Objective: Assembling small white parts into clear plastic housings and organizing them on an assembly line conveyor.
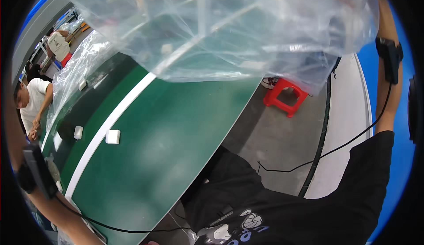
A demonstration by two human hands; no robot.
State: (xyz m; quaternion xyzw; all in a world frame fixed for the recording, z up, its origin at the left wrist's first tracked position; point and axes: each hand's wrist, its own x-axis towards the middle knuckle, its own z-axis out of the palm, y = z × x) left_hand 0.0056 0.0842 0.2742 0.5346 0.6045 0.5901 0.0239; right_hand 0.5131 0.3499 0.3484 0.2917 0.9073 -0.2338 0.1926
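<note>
A large clear plastic bag or sheet [212, 55] hangs in the air across the top of the view, crumpled and see-through. At the upper right, my right hand [383, 13] is raised by the sheet's edge. Its fingers are hidden by the plastic and the frame's top, so its grip does not show. My left hand [12, 132] is at the dark left rim, with its fingers out of sight. Both wrists wear black strapped devices with cables. Below the plastic, a small white block-like box [113, 137] lies on the green table [176, 143].
A white strip [128, 99] runs along the table. Beyond it are another small white box [78, 133] and more clear plastic [84, 55]. A person in a white shirt [35, 95] works at the far left. A red stool [286, 97] stands on the floor past the table edge.
</note>
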